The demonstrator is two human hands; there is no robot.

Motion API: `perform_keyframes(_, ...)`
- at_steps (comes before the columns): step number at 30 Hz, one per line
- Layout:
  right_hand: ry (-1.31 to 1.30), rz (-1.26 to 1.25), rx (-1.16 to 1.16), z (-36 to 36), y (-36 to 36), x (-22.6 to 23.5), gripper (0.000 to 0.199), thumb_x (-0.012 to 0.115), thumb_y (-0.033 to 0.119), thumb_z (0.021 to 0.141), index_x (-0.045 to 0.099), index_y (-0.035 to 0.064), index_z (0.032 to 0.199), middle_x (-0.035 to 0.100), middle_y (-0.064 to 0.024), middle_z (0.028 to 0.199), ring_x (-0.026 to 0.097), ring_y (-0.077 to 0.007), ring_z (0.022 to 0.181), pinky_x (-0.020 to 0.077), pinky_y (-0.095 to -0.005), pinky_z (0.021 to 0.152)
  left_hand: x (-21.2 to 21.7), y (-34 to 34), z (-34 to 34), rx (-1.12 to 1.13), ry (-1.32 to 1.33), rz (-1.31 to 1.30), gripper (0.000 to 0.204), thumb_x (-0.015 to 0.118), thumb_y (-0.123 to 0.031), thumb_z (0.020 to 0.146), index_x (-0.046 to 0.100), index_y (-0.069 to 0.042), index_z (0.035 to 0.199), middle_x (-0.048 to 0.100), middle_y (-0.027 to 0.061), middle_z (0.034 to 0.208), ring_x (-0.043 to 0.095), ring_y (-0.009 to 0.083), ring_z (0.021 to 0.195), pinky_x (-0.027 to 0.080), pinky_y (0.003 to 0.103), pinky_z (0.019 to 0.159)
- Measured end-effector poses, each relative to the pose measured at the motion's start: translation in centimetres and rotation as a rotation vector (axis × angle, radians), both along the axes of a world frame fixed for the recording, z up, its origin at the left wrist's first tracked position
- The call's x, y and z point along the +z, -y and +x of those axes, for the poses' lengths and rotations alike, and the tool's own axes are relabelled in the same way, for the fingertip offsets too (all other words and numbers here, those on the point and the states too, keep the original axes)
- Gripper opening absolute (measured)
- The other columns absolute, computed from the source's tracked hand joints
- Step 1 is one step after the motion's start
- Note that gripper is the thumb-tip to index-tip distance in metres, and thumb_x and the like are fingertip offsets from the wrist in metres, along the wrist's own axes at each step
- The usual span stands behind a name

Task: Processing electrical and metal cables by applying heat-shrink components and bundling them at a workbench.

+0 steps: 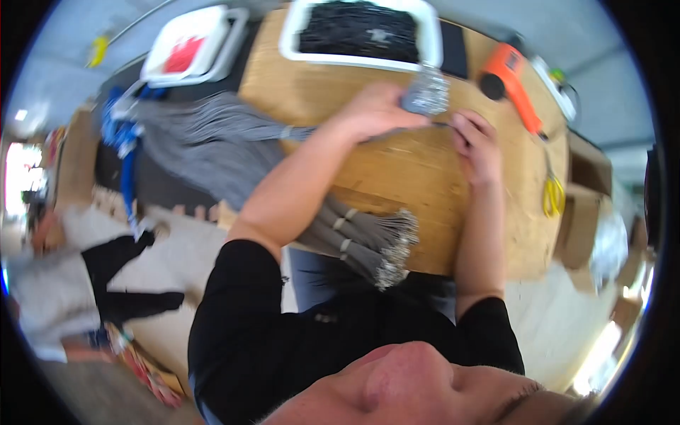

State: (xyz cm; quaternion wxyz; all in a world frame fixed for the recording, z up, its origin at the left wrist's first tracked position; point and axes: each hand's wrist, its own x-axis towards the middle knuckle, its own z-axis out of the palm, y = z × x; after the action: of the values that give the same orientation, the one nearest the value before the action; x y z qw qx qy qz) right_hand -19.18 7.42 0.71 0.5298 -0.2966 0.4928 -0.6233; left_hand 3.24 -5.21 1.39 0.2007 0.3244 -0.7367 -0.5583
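Over the wooden table, my left hand [379, 112] is closed around grey cables that run in from the left beneath my forearm. A cluster of silvery cable ends [427, 92] shows just beyond its fingers. One thin cable [418, 128] stretches from this hand toward my right hand [476, 142], with a short dark section [440, 125] near the right fingertips. Those fingers are pinched together at the cable's end; blur hides exactly what lies between them. Nearer my body rest tied grey cable bundles [354, 230] with silvery ends.
A white tray of black strips [358, 32] stands at the table's far side. Farther left is a white tray with red pieces [183, 55]. An orange heat gun [513, 85] and yellow-handled scissors [553, 195] lie right. Long grey cables [205, 142] spread left; another person [64, 290] is beyond.
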Motion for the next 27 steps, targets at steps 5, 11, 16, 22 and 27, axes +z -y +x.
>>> perform_keyframes(5,0.101,0.026,-0.035,-0.4,-1.3,1.3,0.019,0.077,0.007,0.098,0.075,-0.0031,0.114,0.072,-0.0035,0.092,0.052,-0.0051,0.067,0.0336,-0.0195,0.053,1.8,-1.1,-1.5,-0.02,-0.044,0.125,0.031,0.088,-0.024,0.084,0.081,0.0,0.102,0.076,0.0055,0.086,0.064,0.0113,0.079,0.052,0.032,0.075)
perform_keyframes(11,0.059,0.082,-0.015,0.3,-1.3,1.6,0.017,0.08,0.009,0.096,0.076,-0.0007,0.11,0.07,-0.001,0.088,0.054,-0.0054,0.069,0.0371,-0.0198,0.056,2.4,-1.7,-1.8,-0.067,0.043,0.107,0.03,0.088,-0.024,0.083,0.081,0.0,0.102,0.074,0.0051,0.083,0.063,0.0119,0.077,0.051,0.032,0.073)
perform_keyframes(16,0.028,0.082,0.021,-0.1,-1.5,1.2,0.015,0.081,0.009,0.095,0.077,0.0005,0.107,0.069,0.0005,0.087,0.054,-0.0051,0.069,0.0384,-0.02,0.058,2.2,-1.2,-1.8,-0.058,0.132,0.106,0.029,0.088,-0.021,0.086,0.08,0.0,0.104,0.075,0.0011,0.09,0.062,0.0075,0.081,0.05,0.028,0.075)
perform_keyframes(22,0.013,0.067,0.064,0.2,-1.5,1.7,0.011,0.077,0.004,0.096,0.075,0.0019,0.107,0.072,-0.0005,0.09,0.054,-0.0025,0.068,0.0371,-0.0179,0.055,1.9,-1.4,-1.7,-0.049,0.036,0.088,0.033,0.087,-0.027,0.083,0.079,0.002,0.098,0.072,0.0054,0.08,0.062,0.0126,0.076,0.05,0.033,0.072)
perform_keyframes(27,-0.061,-0.008,0.059,0.3,-1.6,1.2,0.013,0.076,-0.001,0.094,0.076,0.002,0.106,0.071,0.0003,0.09,0.051,-0.0017,0.065,0.0347,-0.0181,0.055,2.0,-1.4,-1.7,-0.032,0.067,0.095,0.033,0.086,-0.028,0.086,0.078,0.002,0.097,0.071,0.0047,0.08,0.06,0.0117,0.075,0.049,0.033,0.071)
